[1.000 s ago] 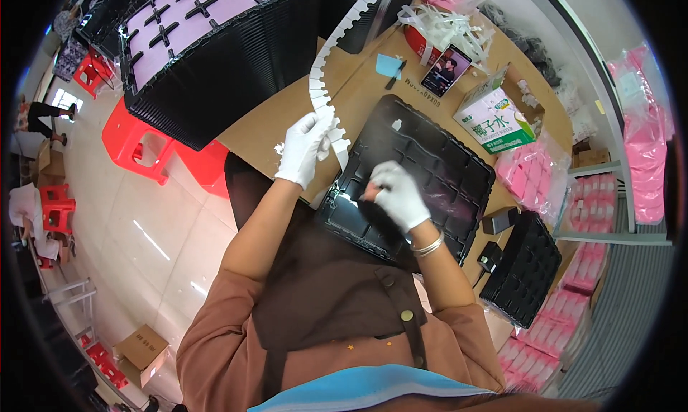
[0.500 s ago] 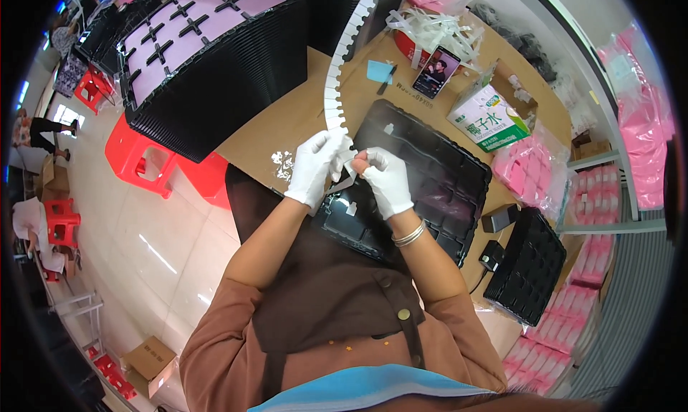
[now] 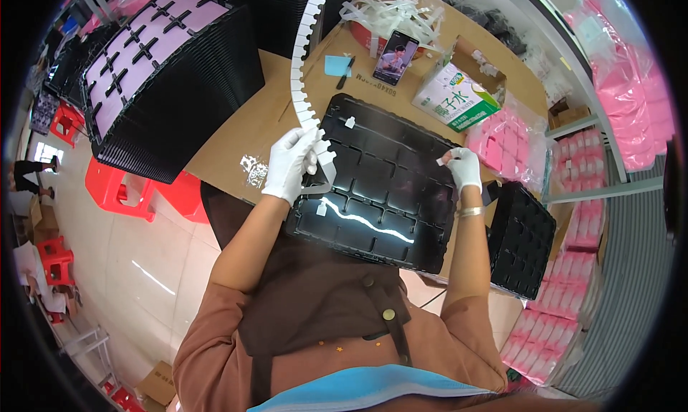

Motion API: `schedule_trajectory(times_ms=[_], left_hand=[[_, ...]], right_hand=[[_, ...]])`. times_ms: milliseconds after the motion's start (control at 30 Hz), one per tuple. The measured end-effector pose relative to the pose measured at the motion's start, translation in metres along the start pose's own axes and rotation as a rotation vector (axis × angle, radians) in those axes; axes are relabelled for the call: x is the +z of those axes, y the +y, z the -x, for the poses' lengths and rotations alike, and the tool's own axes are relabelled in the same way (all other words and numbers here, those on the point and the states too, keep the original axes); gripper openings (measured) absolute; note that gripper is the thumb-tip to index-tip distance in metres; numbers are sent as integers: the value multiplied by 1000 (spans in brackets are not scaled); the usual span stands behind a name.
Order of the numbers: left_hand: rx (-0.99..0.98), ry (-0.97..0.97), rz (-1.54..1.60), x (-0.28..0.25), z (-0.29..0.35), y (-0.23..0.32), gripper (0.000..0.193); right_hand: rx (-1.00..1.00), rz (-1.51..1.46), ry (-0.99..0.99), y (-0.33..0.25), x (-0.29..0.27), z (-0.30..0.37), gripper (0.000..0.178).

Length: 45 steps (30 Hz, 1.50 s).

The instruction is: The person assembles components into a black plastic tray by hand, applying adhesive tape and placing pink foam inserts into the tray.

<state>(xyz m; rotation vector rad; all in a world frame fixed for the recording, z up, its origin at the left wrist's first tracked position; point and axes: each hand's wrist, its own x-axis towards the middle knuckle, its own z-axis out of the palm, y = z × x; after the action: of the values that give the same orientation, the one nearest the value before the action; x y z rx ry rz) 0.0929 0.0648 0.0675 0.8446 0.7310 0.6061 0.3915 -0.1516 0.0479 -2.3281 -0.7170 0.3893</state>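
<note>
A black plastic tray [image 3: 390, 169] with shallow compartments lies on the cardboard-covered table in front of me. My gloved left hand [image 3: 287, 167] is closed on a long strip of white stickers [image 3: 298, 78], which curves up and away; its loose lower end hangs over the tray's left edge. Above the tray's right side, my gloved right hand [image 3: 464, 169] pinches a small white sticker [image 3: 440, 161] between bare fingertips. One white sticker [image 3: 350, 123] sits near the tray's far left corner, another [image 3: 322, 209] near its near left part.
A tall stack of black trays [image 3: 193, 89] stands at left. Beyond the tray lie a phone [image 3: 395, 58], a cutter knife [image 3: 345, 73], a blue slip [image 3: 337, 65] and a bowl of white strips [image 3: 373, 39]. A carton [image 3: 459, 89], bagged pink pieces [image 3: 505, 143] and smaller black trays [image 3: 522, 240] are at right.
My right hand has moved away from the left, rightward across the tray, carrying a small sticker. The left hand keeps hold of the strip. The whole view has shifted somewhat.
</note>
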Motion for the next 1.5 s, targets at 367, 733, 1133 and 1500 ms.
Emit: schedule_trajectory(times_ms=[367, 733, 1133, 1500], left_hand=[[71, -62, -116, 23, 25, 3, 19], [59, -66, -38, 16, 36, -3, 16], [44, -5, 66, -25, 31, 3, 19], [119, 71, -83, -21, 27, -7, 17]], right_hand=[[-161, -427, -220, -123, 54, 59, 26], [-247, -764, -265, -155, 107, 114, 8], [-110, 238, -270, -10, -10, 163, 10], [-146, 444, -90, 4, 8, 187, 5]])
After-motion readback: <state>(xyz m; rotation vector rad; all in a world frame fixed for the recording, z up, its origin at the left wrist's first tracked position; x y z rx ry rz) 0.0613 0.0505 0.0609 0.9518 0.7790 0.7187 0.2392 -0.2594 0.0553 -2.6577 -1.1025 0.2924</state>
